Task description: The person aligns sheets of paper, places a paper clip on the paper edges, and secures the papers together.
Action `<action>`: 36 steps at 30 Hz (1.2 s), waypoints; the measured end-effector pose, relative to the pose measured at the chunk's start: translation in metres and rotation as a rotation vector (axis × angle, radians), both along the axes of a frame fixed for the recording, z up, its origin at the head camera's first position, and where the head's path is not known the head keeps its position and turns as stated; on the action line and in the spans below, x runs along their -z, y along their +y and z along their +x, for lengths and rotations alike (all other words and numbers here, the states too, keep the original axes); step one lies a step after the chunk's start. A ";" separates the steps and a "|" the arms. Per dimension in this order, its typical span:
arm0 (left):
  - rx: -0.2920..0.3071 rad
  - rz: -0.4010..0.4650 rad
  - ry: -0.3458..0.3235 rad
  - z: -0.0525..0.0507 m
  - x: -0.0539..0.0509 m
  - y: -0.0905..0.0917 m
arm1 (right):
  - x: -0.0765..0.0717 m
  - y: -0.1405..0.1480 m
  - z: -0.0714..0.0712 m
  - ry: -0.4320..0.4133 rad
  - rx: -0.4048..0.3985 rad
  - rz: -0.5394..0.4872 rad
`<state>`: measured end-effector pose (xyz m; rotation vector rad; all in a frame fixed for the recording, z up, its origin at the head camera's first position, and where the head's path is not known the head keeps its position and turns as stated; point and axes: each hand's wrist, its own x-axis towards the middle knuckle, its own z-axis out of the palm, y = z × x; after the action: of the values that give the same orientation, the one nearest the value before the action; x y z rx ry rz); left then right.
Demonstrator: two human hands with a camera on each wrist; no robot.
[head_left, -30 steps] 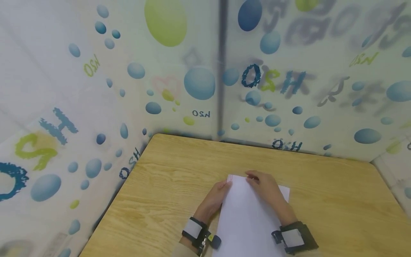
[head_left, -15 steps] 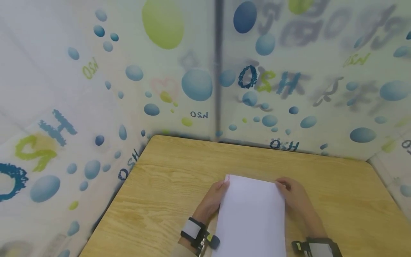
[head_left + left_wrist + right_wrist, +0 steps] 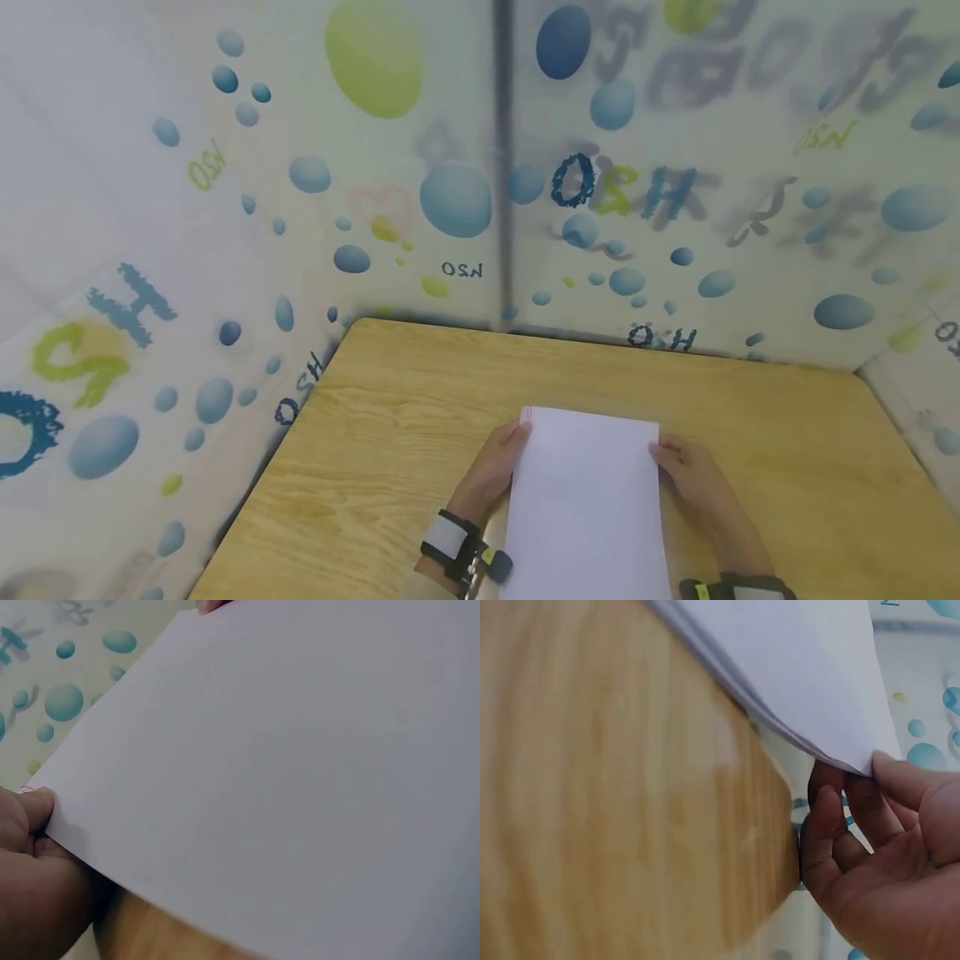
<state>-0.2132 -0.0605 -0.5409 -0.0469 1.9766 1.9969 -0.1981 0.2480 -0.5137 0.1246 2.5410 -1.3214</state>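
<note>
White sheets of paper [image 3: 585,500] lie between my two hands in the head view, with a small red mark at the upper left corner. My left hand [image 3: 491,467] pinches that corner, its thumb on top of the paper. At the upper right corner my right hand [image 3: 693,471] pinches the paper between thumb and fingers. In the right wrist view more than one layer shows along the edge of the paper [image 3: 802,697]. Blank paper [image 3: 262,780] fills most of the left wrist view, and the left thumb [image 3: 37,806] presses near its corner. The near end of the paper is cut off.
A light wooden table [image 3: 360,467] lies under the hands. White walls [image 3: 405,292] printed with blue and green ovals and letters stand behind it and at the left. Each wrist wears a black strap with a small camera [image 3: 498,567].
My right hand has moved from the top middle of the paper out to its right corner and now pinches it. The right part has come level with the rest. The left hand keeps its grip.
</note>
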 end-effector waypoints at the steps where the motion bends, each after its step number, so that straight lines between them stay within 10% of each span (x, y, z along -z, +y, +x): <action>1: -0.003 -0.002 0.003 0.000 0.000 0.000 | 0.000 0.000 0.000 0.005 0.006 -0.005; 20: 0.076 -0.227 0.116 0.003 -0.013 -0.024 | 0.000 -0.004 0.006 0.020 0.133 -0.071; 36: -0.039 -0.200 0.035 -0.011 -0.008 -0.023 | 0.004 0.000 0.011 -0.043 0.100 -0.093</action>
<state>-0.2242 -0.0836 -0.5326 -0.0994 2.2068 1.8281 -0.1875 0.2479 -0.5177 0.2612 2.4613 -1.4549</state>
